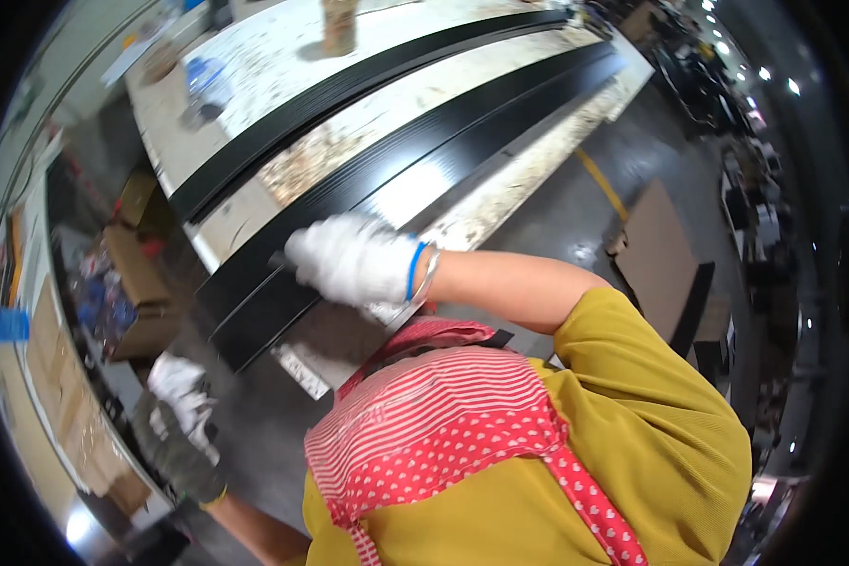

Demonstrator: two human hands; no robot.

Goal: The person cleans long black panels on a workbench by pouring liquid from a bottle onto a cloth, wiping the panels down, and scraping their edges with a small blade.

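Note:
My right hand [354, 259], in a white knitted glove with a blue cuff, rests over the near end of long black panels [255, 316]. Its fingers look curled, and a small dark bit shows at their tips, too blurred to name. Low on the left, my left hand [181, 455] wears a dark grey-green glove. Closed in it is a crumpled white cloth [181, 387], held away from the panels. Another long black strip [349, 87] lies farther back, roughly alongside the panels.
The stained white workbench [264, 47] carries a brown cylinder [340, 28] and a clear plastic item [208, 83]. An open cardboard box [140, 302] with plastic inside sits at left, beside a taped cardboard surface [71, 406]. At right, a cardboard sheet [656, 255] stands on the floor.

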